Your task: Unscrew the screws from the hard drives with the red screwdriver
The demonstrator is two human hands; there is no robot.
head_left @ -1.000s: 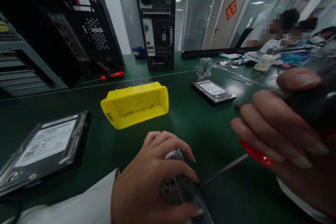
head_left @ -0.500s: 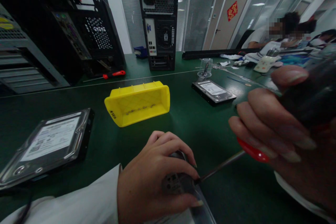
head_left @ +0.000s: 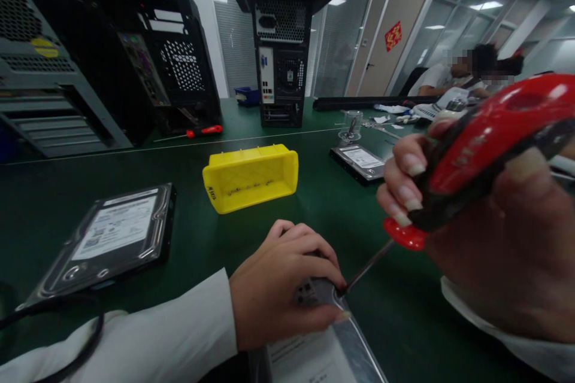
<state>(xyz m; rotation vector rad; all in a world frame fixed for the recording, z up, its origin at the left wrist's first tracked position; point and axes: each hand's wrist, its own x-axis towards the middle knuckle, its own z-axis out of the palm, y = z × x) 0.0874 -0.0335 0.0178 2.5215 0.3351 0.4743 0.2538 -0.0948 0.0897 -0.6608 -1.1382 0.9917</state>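
My left hand [head_left: 290,290] is closed over the far end of a hard drive [head_left: 314,359] at the bottom edge of the view, its thumb and fingers pressed on the casing. In my right hand [head_left: 498,257] is a red and black screwdriver [head_left: 476,167], gripped by its thick handle. The shaft slants down to the left, and its tip meets the drive's side edge, close to my left fingertips. The screw or hole under the tip is too small to make out. Part of the drive is hidden beneath my left hand.
A yellow bin [head_left: 251,179] holding small screws lies ahead. Other hard drives stand left [head_left: 117,233] and right [head_left: 359,161]. Behind are an open computer case [head_left: 179,66], a computer tower [head_left: 281,66], another screwdriver [head_left: 204,131] and a clear cup [head_left: 351,125]. People [head_left: 449,75] sit at back right.
My right hand has turned the screwdriver handle, so its red side now faces me. The tip stays at the drive's edge, and my left hand keeps its hold. The view has shifted slightly.
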